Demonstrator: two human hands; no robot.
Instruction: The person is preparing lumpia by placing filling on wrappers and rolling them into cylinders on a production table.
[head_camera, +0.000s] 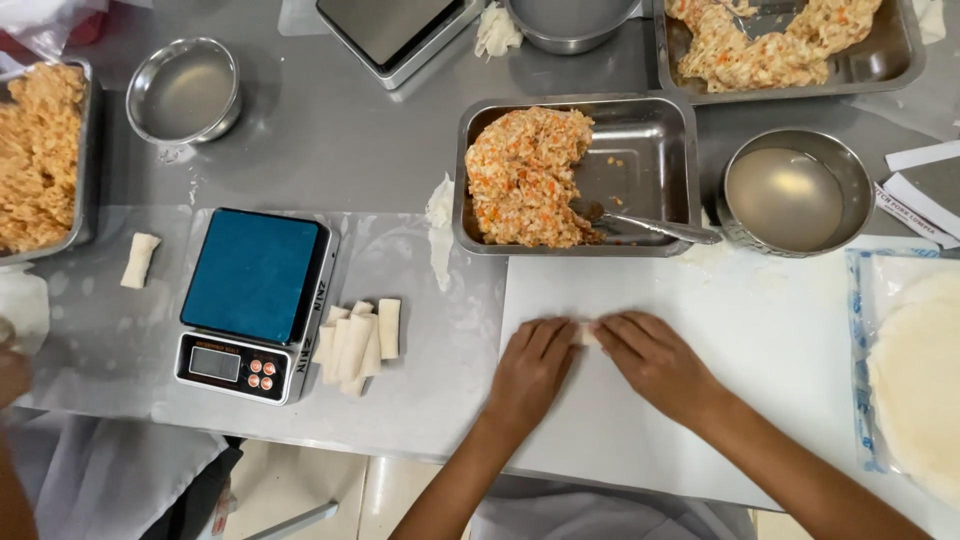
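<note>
Seen from the head camera, a person's left hand (532, 362) and right hand (648, 355) met fingertip to fingertip over a small pale roll (588, 334) on the white cutting board (760, 400), both hands palm down with fingers curled onto the roll, pinning it against the board. The roll lay near the middle of the board, mostly hidden; its long axis appeared to run left to right, across the person's view. The step looked like rolling or sealing a filled wrapper, and finishing it would call for even pressure from both hands. Behind the board sat a steel tray (655, 150) of orange-flecked filling (525, 175) with a spoon (640, 224), and a bowl of cloudy liquid (785, 195). Left of the board, finished rolls (358, 340) lay beside a blue-topped scale (252, 300); round wrappers (915, 380) lay at its right.
</note>
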